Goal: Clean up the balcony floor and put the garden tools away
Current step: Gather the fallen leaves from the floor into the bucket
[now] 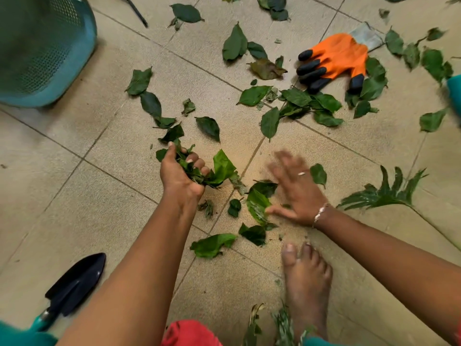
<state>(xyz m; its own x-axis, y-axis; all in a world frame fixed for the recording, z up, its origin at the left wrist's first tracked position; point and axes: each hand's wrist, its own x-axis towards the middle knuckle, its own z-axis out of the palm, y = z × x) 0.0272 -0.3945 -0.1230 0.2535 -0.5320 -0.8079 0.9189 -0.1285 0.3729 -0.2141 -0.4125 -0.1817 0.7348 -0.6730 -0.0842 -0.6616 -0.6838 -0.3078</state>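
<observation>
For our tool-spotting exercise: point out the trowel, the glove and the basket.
trowel point(77, 280): head view, black blade.
glove point(341, 53): head view, orange back.
basket point(50, 58): head view, mesh wall.

Glossy trowel blade point(77, 280) — matt tiles point(104, 211)

My left hand point(183, 174) reaches forward, arm nearly straight, fingers curled round a bunch of leaves point(222, 168). My right hand point(298, 191) is spread flat, palm down, its fingers blurred. My bare foot point(306, 278) stands just below it.
</observation>
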